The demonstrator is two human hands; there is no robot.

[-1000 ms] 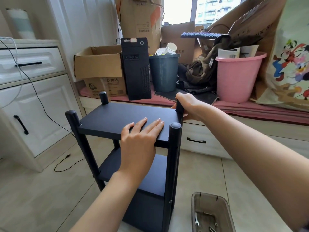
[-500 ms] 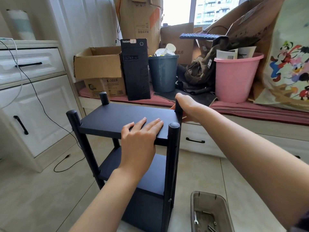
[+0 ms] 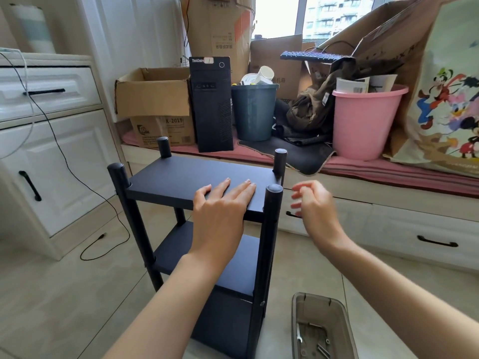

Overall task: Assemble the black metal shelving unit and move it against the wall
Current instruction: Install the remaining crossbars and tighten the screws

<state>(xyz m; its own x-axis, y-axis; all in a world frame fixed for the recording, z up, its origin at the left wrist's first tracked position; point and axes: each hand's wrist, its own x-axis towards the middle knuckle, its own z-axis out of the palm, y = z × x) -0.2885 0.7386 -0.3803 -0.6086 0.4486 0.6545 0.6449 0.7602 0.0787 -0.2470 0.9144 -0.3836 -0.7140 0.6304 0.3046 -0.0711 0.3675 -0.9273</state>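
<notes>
Shelf unit (image 3: 202,182) upright on tile floor, just in front of the window bench (image 3: 388,177). Left hand (image 3: 220,211) lies flat on the top shelf, fingers straight and slightly spread. Right hand (image 3: 315,203) in air just right of the near-right post (image 3: 270,229), fingers loosely curled, motion-blurred, holding nothing.

top shelf (image 3: 181,177): left part bare | posts (image 3: 274,203) fence corners
</notes>
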